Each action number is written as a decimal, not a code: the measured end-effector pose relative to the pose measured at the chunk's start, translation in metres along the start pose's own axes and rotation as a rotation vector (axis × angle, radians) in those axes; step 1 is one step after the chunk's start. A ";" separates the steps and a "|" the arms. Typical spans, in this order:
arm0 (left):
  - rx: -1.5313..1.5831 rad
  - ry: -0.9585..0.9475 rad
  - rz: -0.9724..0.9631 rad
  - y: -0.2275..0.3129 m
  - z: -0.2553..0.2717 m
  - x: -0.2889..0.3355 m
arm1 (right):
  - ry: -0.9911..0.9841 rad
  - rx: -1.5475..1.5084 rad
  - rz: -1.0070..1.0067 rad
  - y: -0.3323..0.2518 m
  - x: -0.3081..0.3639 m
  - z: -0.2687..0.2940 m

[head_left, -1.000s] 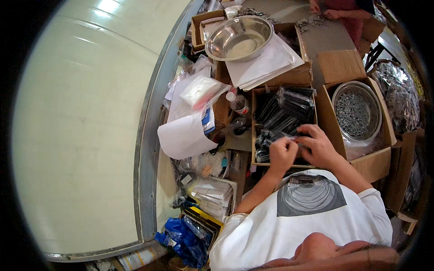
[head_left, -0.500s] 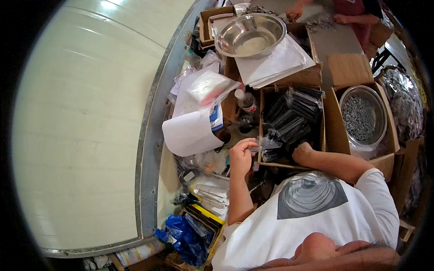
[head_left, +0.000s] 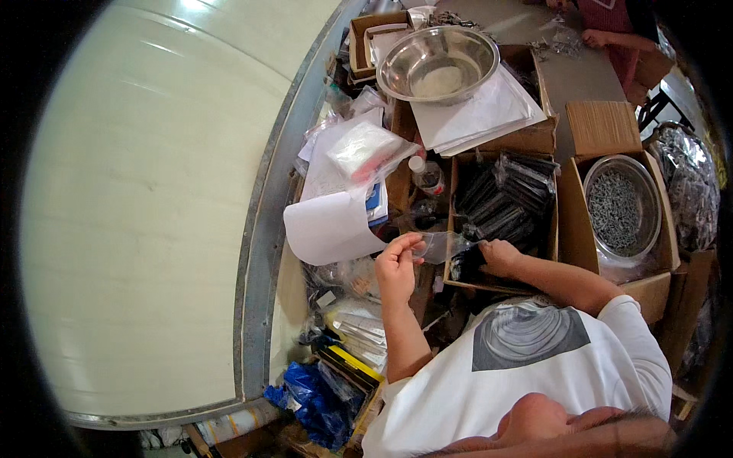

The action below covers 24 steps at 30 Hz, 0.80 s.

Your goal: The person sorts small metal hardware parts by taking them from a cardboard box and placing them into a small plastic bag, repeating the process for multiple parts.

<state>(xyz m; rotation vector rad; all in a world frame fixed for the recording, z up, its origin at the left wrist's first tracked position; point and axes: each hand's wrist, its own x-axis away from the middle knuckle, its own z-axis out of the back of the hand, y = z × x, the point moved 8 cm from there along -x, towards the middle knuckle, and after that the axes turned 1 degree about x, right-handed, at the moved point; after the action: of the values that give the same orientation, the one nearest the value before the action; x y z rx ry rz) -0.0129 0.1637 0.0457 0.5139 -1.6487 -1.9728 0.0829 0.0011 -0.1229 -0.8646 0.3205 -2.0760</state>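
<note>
A small clear plastic bag [head_left: 440,246] is stretched flat between my two hands. My left hand [head_left: 396,267] pinches its left end, fingers closed. At the bag's other end, the closed fingers of my right hand [head_left: 500,259] grip its edge; the exact fingertip contact is small and hard to see. Both hands are at the near side of an open cardboard box [head_left: 553,263]. Inside that box lie several black parts in clear wrapping [head_left: 527,187].
Right of the box, a steel bowl of small grey screw-like pieces [head_left: 622,206] sits in another carton. An empty-looking steel basin [head_left: 437,65] rests on white sheets [head_left: 481,114] farther off. A capped bottle [head_left: 427,177] stands left of the box. Another person's arm [head_left: 618,38] shows at the far right.
My right hand has come up and left from inside the box to the bag's free end. My left hand has shifted slightly left, and the bag is now drawn out between them.
</note>
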 end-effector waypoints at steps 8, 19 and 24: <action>0.001 -0.017 -0.086 -0.001 -0.003 -0.004 | 0.092 0.024 -0.031 -0.005 0.002 0.000; -0.183 0.099 -0.174 0.019 -0.010 0.001 | 0.201 -0.217 -0.019 0.011 0.021 0.042; -0.394 0.053 -0.313 0.030 -0.039 0.005 | 0.161 -0.852 0.249 0.007 0.085 0.096</action>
<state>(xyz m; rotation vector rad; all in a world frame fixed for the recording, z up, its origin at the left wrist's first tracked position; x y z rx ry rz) 0.0104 0.1267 0.0683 0.6925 -1.1552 -2.4103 0.1182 -0.0622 -0.0167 -1.0588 1.3907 -1.7534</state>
